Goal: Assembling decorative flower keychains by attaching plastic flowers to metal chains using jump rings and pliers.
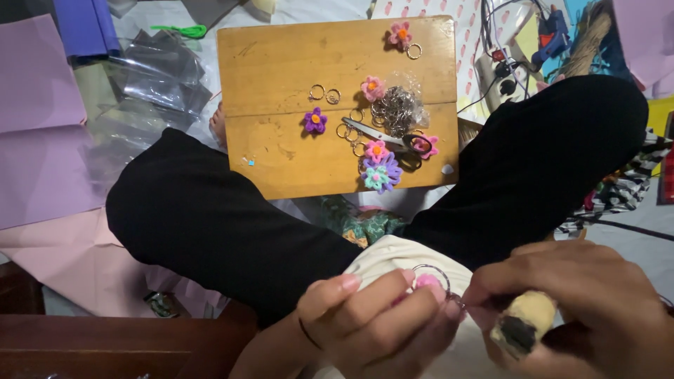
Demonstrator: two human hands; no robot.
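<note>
Below, both hands (484, 316) closed on a key ring (432, 275); wooden board (281, 56) amid scattered paper sheets (35, 140).

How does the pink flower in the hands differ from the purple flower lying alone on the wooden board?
The pink flower is held by the left hand, mostly hidden by fingers; the purple flower lies free and fully visible on the wooden board. The pink flower sits by a metal ring; the purple flower has none attached. Both are small craft flowers.

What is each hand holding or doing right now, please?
Left hand: closed on a pink flower with a key ring.
Right hand: closed on a tan-handled tool.
</note>
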